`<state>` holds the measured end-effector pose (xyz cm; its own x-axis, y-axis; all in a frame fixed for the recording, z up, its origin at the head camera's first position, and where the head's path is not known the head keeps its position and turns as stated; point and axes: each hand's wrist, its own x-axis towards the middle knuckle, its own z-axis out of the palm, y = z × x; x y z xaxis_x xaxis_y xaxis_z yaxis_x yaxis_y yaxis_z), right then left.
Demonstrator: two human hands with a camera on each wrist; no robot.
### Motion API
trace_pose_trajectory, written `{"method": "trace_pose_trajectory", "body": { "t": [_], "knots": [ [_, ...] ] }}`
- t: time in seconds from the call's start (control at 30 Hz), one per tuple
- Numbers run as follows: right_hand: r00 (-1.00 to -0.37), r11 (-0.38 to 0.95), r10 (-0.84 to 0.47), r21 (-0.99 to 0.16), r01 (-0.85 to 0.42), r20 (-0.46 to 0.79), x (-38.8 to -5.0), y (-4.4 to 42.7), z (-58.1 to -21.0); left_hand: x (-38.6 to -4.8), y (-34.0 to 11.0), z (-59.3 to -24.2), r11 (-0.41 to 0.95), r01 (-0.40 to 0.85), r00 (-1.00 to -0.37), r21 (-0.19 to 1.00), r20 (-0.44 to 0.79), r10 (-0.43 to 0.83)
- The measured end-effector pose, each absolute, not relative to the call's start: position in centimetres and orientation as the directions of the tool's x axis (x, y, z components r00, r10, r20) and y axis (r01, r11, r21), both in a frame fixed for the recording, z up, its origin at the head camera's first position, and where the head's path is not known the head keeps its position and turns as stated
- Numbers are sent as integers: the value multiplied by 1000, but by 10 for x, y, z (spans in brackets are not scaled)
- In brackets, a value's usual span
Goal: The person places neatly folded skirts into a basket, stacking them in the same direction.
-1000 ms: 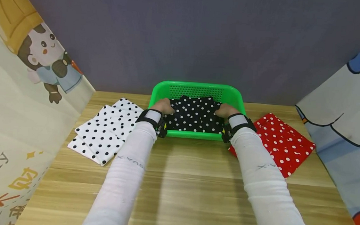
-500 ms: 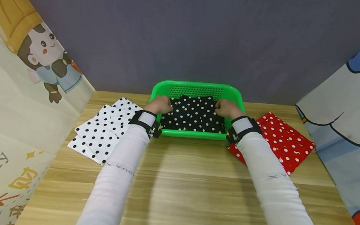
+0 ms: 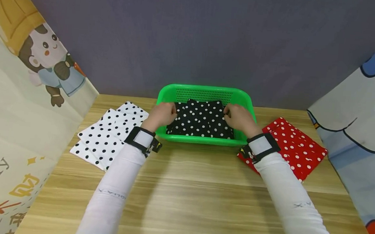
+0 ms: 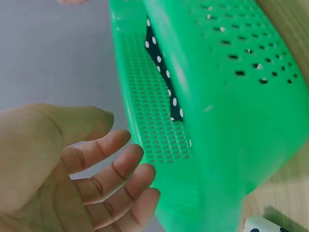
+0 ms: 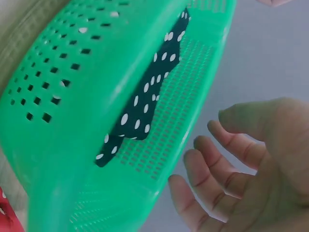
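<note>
A black cloth with white dots lies inside the green plastic basket. Above the basket's left end is my left hand; in the left wrist view, its loosely bent fingers hold nothing. My right hand is over the right end, its fingers likewise relaxed and apart from the cloth in the right wrist view. Both wrist views show only a strip of the dotted cloth past the basket rim; the basket wall hides the rest.
White cloths with black dots lie overlapping on the wooden table to the left. To the right is a red cloth with white dots, partly behind my right wrist. A grey panel rises behind the basket.
Both hands have drawn up and outward, away from the black dotted cloth and from each other. The cloth stays in the basket, which has hardly moved.
</note>
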<state>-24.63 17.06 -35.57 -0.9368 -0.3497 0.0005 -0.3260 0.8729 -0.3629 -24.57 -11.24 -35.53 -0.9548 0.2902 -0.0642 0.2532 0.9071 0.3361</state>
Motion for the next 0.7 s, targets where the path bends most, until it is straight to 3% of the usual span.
{"method": "trace_pose_trajectory", "body": {
  "t": [0.4,0.7],
  "knots": [
    [-878,841,-334,-312,-442,343,-199,171,-372,-199,-117,-374,877,324,-945,354,162,284],
    [-865,842,-279,-327,-429,417,-163,176,-396,-166,-117,-392,858,379,-916,347,274,294]
  ]
}}
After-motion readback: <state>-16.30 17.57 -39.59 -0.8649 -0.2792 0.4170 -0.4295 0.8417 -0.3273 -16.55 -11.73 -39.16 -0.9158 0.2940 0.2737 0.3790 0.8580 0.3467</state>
